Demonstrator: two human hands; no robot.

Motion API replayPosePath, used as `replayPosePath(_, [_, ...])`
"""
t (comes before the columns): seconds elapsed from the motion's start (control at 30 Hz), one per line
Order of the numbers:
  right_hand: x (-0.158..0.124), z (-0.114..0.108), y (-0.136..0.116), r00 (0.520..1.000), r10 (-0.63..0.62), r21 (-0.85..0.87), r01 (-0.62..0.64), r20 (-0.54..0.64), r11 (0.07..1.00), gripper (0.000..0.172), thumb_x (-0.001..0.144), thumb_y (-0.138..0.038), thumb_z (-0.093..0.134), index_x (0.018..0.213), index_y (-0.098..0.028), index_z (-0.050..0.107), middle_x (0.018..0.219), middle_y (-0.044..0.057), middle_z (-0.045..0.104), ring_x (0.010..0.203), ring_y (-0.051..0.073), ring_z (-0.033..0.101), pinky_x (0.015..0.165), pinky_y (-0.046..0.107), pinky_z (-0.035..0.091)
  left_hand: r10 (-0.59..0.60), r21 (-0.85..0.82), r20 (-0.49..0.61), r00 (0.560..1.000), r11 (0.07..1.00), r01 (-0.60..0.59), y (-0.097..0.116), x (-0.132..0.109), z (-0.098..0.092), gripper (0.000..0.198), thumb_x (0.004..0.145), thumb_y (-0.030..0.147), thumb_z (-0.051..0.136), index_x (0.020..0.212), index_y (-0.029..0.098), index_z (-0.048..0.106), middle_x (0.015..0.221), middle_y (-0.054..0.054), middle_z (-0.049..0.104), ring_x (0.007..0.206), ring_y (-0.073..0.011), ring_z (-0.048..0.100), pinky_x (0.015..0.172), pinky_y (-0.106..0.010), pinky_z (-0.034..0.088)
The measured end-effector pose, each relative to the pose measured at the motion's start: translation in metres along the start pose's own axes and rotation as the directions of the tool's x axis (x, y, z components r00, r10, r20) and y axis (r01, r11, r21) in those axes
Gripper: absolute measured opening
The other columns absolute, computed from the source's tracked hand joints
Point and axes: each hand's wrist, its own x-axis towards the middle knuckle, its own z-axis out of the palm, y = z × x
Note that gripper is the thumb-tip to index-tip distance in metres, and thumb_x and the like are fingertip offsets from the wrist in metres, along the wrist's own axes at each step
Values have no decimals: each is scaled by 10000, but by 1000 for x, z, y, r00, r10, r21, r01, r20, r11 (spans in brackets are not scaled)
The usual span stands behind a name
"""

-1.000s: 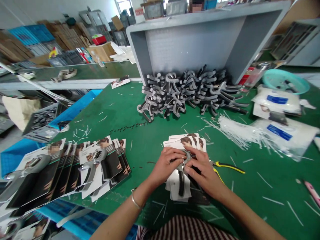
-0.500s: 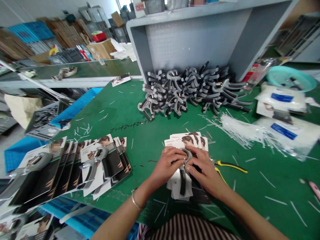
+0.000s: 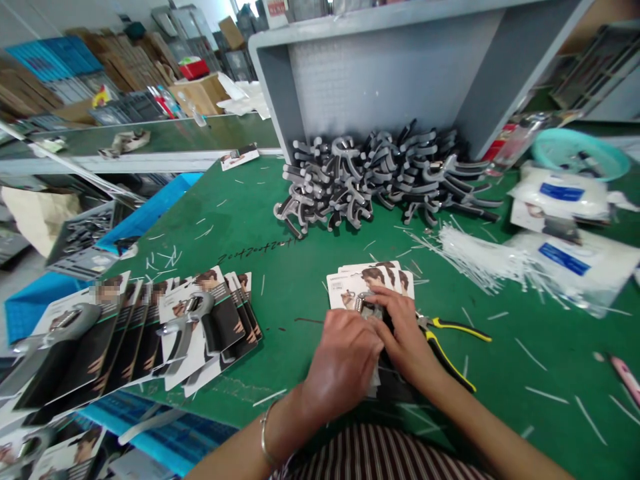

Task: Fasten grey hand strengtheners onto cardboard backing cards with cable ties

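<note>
My right hand [image 3: 403, 330] pinches the metal-and-grey head of a hand grip exerciser [image 3: 367, 307], which lies on a printed card. My left hand [image 3: 343, 360] is closed over the lower part of that exerciser and card, hiding the handles. Beneath them is a small stack of printed cards [image 3: 370, 277]. Yellow-and-black handled pliers [image 3: 445, 340] lie just right of my right hand. Carded exercisers [image 3: 150, 327] lie in overlapping rows to the left. A heap of loose grey-and-black grip exercisers [image 3: 380, 180] stands further ahead.
The green work table [image 3: 280, 393] is strewn with white plastic cut-offs. A bundle of white cable ties [image 3: 480, 257], white bags [image 3: 560, 197], a teal basin [image 3: 580, 153] and a pink utility knife [image 3: 625, 380] lie right. A grey shelf [image 3: 390, 67] stands ahead.
My left hand has slid down and towards me, uncovering the exerciser's metal head and part of the card. The pliers now show fully. My right hand stays on the exerciser.
</note>
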Motion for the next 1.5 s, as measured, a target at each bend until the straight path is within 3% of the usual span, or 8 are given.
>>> replayPosePath(0.2, [2, -1, 1, 999, -35, -7, 35, -8, 999, 226, 936, -195, 537, 1160, -224, 557, 1343, 97, 540, 1264, 272, 440, 1059, 480, 322, 156, 181, 97, 983, 969, -171, 11, -36, 30, 162, 946, 150, 461, 907, 141, 618, 893, -74, 642, 903, -229, 545, 886, -405, 436])
replayPosePath(0.3, [-8, -16, -4, 998, -51, 14, 51, -28, 999, 129, 956, -214, 525, 1076, -220, 569, 1229, 89, 597, 1170, 255, 487, 1003, 445, 363, 8, 186, -12, 1000, 983, -6, 14, -45, 19, 280, 923, 298, 574, 1155, 144, 558, 1142, -116, 618, 1115, -275, 518, 1001, -461, 403])
replayPosePath(0.4, [-27, -32, -17, 984, -95, -49, 104, 152, 993, 60, 964, -223, 525, 985, -220, 580, 995, 55, 649, 965, 236, 523, 885, 404, 392, -198, 205, -146, 969, 953, 225, 15, -55, 5, 600, 828, 461, 681, 1271, 120, 463, 1239, -177, 556, 1165, -339, 486, 982, -543, 403])
replayPosePath(0.57, [-48, -25, -44, 928, -105, -329, 230, 358, 916, 33, 878, -199, 650, 870, -202, 619, 859, 50, 646, 860, 252, 491, 767, 390, 349, -370, 167, -55, 927, 912, 374, 11, -62, 2, 247, 855, 282, 639, 1047, 147, 565, 1008, -110, 600, 970, -277, 552, 869, -476, 475])
replayPosePath(0.9, [-37, -19, -43, 938, -200, -157, 251, 284, 955, 120, 958, -197, 538, 930, -213, 654, 857, 59, 676, 815, 236, 520, 731, 370, 374, -336, -308, -20, 942, 898, 314, -11, -71, -19, 132, 915, 157, 581, 1003, 198, 671, 953, -40, 696, 919, -164, 649, 854, -288, 504])
replayPosePath(1.2, [-32, -10, -36, 958, -217, -22, 225, 189, 974, 144, 963, -212, 550, 1015, -233, 683, 911, 43, 693, 865, 221, 551, 799, 378, 415, -313, -379, -143, 939, 893, 240, -7, -56, -2, 79, 899, 170, 621, 918, 178, 697, 889, -42, 704, 856, -159, 645, 814, -279, 505])
replayPosePath(1.4, [-37, -1, -34, 995, -35, -72, 42, 93, 997, 105, 896, -256, 660, 974, -198, 620, 882, 51, 645, 873, 241, 537, 776, 375, 416, -302, -466, -139, 943, 860, 207, -12, -62, -3, 117, 896, 175, 630, 988, 185, 702, 932, -53, 709, 892, -163, 652, 826, -292, 520])
replayPosePath(1.5, [-38, -1, -34, 981, -110, -89, 125, 159, 988, 71, 929, -267, 614, 883, -213, 622, 845, 36, 645, 854, 235, 527, 792, 384, 387, -361, -497, -147, 921, 832, 247, -14, -62, -1, 91, 888, 194, 643, 945, 186, 714, 903, -52, 707, 875, -169, 651, 816, -297, 519])
